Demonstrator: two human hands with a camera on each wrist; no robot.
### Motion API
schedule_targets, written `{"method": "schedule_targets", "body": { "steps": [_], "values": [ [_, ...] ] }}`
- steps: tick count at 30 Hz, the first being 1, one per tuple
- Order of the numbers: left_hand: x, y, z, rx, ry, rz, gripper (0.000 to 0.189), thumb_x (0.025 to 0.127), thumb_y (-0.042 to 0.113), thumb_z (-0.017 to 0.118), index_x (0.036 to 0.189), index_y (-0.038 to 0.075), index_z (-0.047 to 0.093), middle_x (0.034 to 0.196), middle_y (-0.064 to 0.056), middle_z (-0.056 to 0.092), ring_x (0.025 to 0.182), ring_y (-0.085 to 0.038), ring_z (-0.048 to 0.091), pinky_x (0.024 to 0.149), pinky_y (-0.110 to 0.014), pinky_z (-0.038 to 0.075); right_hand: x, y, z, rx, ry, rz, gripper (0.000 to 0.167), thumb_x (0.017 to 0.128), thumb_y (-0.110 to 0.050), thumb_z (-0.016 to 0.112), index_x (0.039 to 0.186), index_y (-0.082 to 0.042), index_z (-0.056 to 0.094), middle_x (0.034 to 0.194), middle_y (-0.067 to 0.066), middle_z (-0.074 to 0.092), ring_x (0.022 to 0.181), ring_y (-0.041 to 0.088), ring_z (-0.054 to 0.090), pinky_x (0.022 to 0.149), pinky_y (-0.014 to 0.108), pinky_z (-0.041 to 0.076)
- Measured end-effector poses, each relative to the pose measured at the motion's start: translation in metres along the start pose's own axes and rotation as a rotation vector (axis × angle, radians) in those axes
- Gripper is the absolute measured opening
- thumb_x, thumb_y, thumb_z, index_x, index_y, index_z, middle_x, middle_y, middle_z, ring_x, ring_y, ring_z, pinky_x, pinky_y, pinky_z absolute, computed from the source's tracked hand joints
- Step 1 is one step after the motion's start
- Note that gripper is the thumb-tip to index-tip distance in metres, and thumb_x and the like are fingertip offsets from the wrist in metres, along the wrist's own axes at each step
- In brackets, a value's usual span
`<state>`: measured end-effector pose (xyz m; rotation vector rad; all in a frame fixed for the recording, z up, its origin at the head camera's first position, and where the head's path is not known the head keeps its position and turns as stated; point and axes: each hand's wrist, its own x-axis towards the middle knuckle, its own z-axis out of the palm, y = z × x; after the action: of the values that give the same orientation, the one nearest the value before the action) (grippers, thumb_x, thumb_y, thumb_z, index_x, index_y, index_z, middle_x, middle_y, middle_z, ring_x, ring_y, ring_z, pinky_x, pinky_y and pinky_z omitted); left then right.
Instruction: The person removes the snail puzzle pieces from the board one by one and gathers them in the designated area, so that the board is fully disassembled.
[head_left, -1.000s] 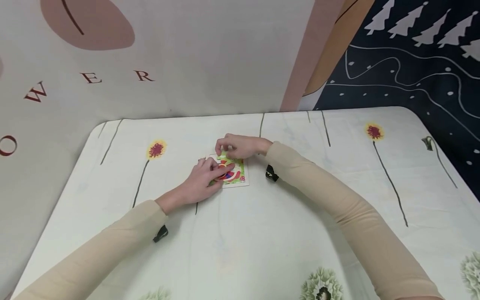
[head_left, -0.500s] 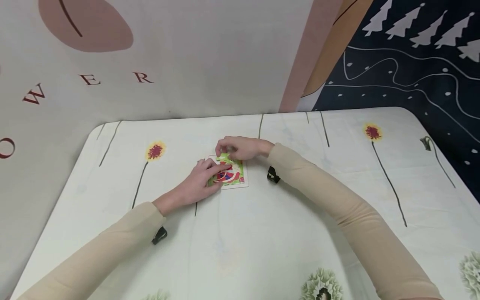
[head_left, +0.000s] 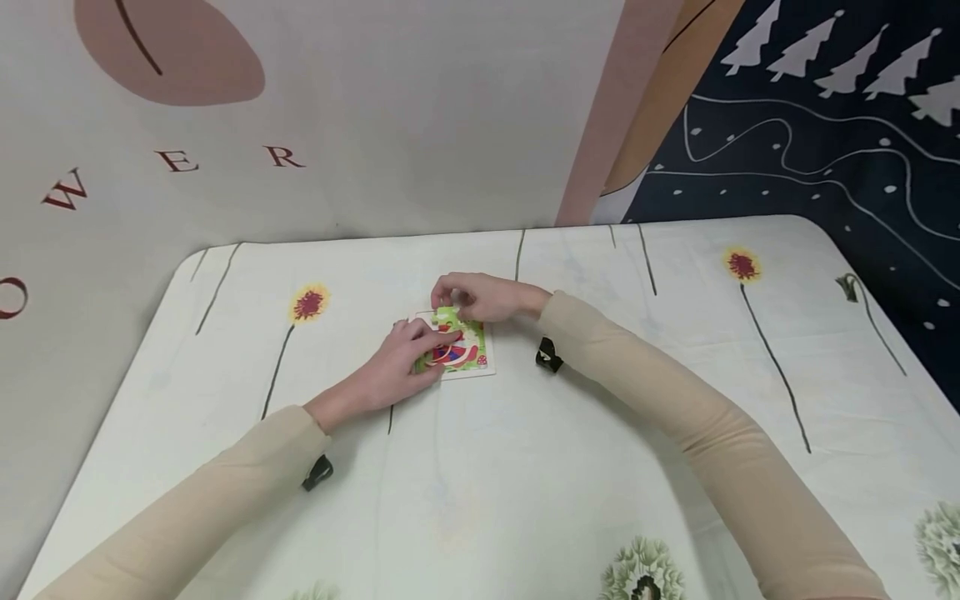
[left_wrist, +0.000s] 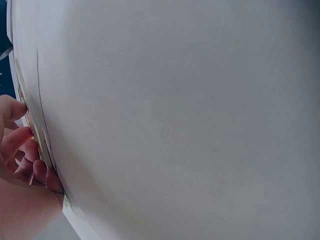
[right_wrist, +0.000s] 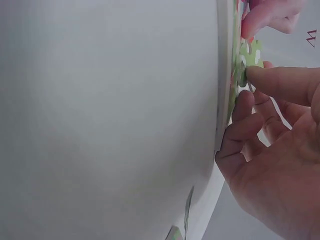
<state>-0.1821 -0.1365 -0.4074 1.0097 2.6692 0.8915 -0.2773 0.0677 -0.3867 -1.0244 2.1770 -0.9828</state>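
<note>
A small jigsaw puzzle with a colourful picture and a pale border lies on the white cloth in the head view. My left hand rests over its left side, index finger stretched across the picture and other fingers touching near the edge. At the far edge, my right hand pinches a green puzzle piece between thumb and fingers. That piece, green with white patches, stands tilted up from the board in the right wrist view. In the left wrist view, the left fingers touch the board's surface and rim.
A white cloth with printed flowers covers the table. Behind it hang a pale printed backdrop and a dark blue cloth with white trees. Black straps show under both sleeves.
My left index finger has drawn back slightly to the left across the picture. The right hand keeps its pinch on the green puzzle piece and has hardly moved.
</note>
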Motion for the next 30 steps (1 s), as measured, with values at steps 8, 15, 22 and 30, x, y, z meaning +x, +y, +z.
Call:
{"method": "schedule_targets", "body": {
  "steps": [8,15,22,30],
  "values": [
    [-0.001,0.000,0.001,0.001,-0.003,-0.001,0.046,0.088,0.008,0.066,0.133,0.004,0.058,0.093,-0.003,0.044,0.087,-0.024,0.033,0.072,-0.036,0.028,-0.002,-0.002,0.002,0.098,0.012,0.014,0.035,0.088,0.015,0.047,0.113,-0.006,0.060,0.112,0.007,0.053,0.107,0.021,0.050,0.095,0.032,0.038],
    [-0.002,-0.001,0.002,0.004,0.005,0.007,0.046,0.088,0.007,0.066,0.133,0.004,0.058,0.093,-0.003,0.044,0.088,-0.024,0.034,0.072,-0.036,0.029,-0.006,-0.005,0.003,0.121,0.084,0.019,0.036,0.087,0.016,0.048,0.113,-0.004,0.063,0.103,0.009,0.056,0.100,0.021,0.054,0.089,0.030,0.043],
    [-0.001,0.000,0.002,0.022,0.009,0.002,0.046,0.088,0.008,0.065,0.133,0.006,0.058,0.095,-0.003,0.047,0.085,-0.023,0.034,0.071,-0.035,0.029,-0.014,-0.005,-0.002,0.170,0.151,0.071,0.032,0.090,0.009,0.052,0.117,-0.006,0.064,0.107,0.008,0.057,0.102,0.022,0.058,0.084,0.031,0.046],
    [0.000,0.002,0.000,0.020,0.010,-0.013,0.046,0.088,0.008,0.066,0.133,0.006,0.058,0.091,-0.002,0.046,0.082,-0.022,0.034,0.070,-0.035,0.029,-0.022,-0.006,-0.008,0.166,0.219,0.062,0.030,0.092,0.004,0.056,0.119,-0.007,0.065,0.117,0.005,0.060,0.103,0.021,0.057,0.085,0.034,0.046]
  ]
}}
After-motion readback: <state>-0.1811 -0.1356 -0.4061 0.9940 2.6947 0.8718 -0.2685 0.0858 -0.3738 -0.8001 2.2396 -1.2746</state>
